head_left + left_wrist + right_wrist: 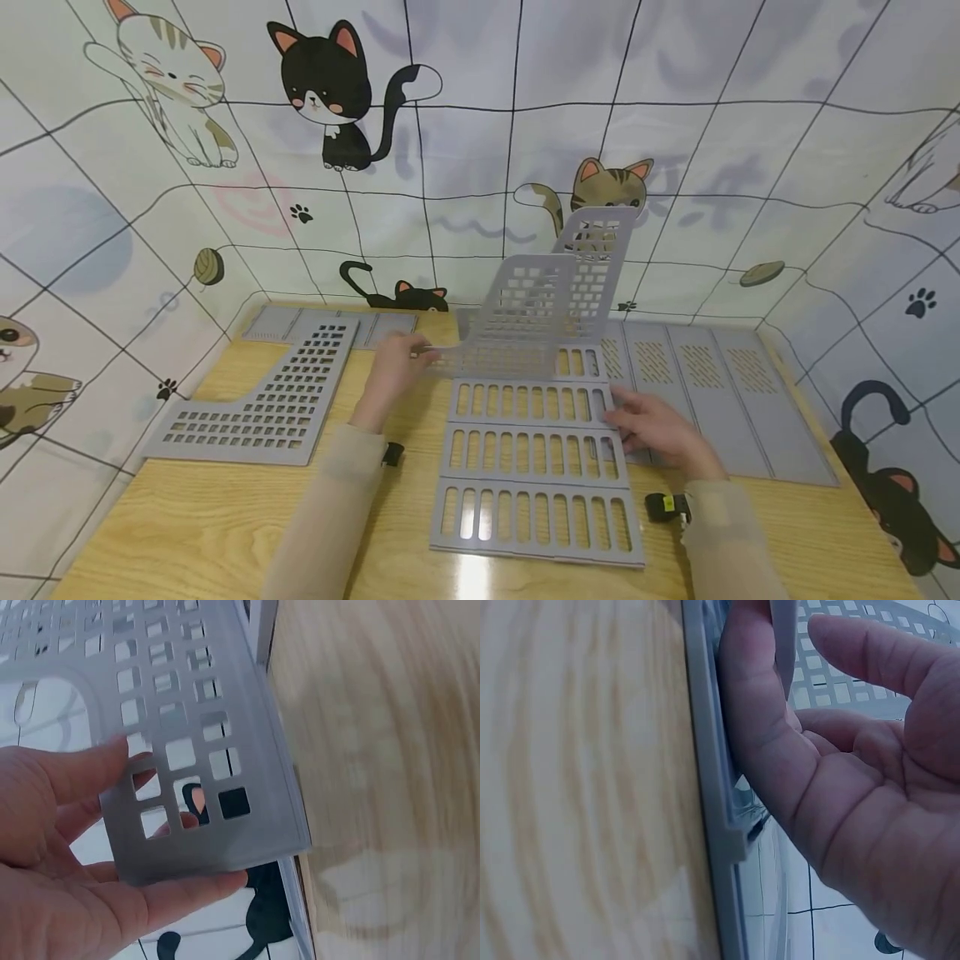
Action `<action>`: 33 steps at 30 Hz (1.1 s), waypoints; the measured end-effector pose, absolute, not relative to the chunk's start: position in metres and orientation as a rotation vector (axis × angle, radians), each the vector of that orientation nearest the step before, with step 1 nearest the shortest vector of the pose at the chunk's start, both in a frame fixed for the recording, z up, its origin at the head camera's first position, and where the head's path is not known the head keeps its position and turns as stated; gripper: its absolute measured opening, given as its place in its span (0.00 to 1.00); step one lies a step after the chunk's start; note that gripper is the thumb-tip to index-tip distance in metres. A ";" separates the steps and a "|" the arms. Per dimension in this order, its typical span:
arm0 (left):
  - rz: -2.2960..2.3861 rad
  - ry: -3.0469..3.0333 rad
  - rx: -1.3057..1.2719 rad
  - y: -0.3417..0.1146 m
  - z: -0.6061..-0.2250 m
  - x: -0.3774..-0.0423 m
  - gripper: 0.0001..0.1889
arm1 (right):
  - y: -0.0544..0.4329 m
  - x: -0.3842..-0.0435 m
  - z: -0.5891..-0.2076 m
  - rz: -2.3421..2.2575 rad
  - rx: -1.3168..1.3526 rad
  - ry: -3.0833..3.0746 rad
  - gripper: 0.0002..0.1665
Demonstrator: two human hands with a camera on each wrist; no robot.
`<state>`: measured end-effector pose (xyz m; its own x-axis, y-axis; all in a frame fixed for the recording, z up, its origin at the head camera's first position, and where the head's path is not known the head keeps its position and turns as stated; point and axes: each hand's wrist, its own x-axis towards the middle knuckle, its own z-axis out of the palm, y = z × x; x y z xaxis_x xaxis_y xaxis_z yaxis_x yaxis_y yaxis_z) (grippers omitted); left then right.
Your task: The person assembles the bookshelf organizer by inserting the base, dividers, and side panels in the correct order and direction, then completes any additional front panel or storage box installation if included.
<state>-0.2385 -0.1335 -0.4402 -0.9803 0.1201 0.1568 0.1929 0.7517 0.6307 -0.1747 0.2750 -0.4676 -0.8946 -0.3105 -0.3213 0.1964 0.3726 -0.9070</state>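
Note:
My left hand (393, 375) pinches the low front corner of a grey side panel with square holes (180, 817). The thumb lies on one face and the other fingers lie behind and under it. This panel stands upright over the far end of a slatted grey panel (532, 482). Just behind it rises another tall perforated panel (618, 250); where their lower edges meet cannot be made out. My right hand (656, 429) holds the slatted panel's right edge, with fingers reaching beneath it and the thumb (855, 649) above, slightly apart.
On the wooden table (187, 533), a loose perforated side panel (292, 417) lies flat at the left. Flat grey panels with slanted slots (720, 400) lie at the right; a further grey panel (277, 323) lies at the back left. A cat-print cloth (480, 150) hangs behind.

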 end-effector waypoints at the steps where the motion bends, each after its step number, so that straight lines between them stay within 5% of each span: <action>1: -1.038 -2.834 -0.271 -0.130 -0.441 -0.238 0.12 | 0.275 -0.175 -0.468 -1.540 -0.106 2.195 0.44; 10: -1.254 -2.751 -0.460 -0.102 -0.452 -0.238 0.11 | 0.275 -0.173 -0.467 -1.542 -0.101 2.197 0.45; 33: -1.282 -2.892 -0.287 -0.095 -0.441 -0.227 0.15 | 0.275 -0.174 -0.466 -1.515 -0.110 2.211 0.47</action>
<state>-0.2266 -0.0951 -0.4412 -0.9830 0.1788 0.0412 0.1507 0.6581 0.7377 -0.1743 0.2754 -0.4662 -0.8932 -0.3146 -0.3213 0.1863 0.3916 -0.9011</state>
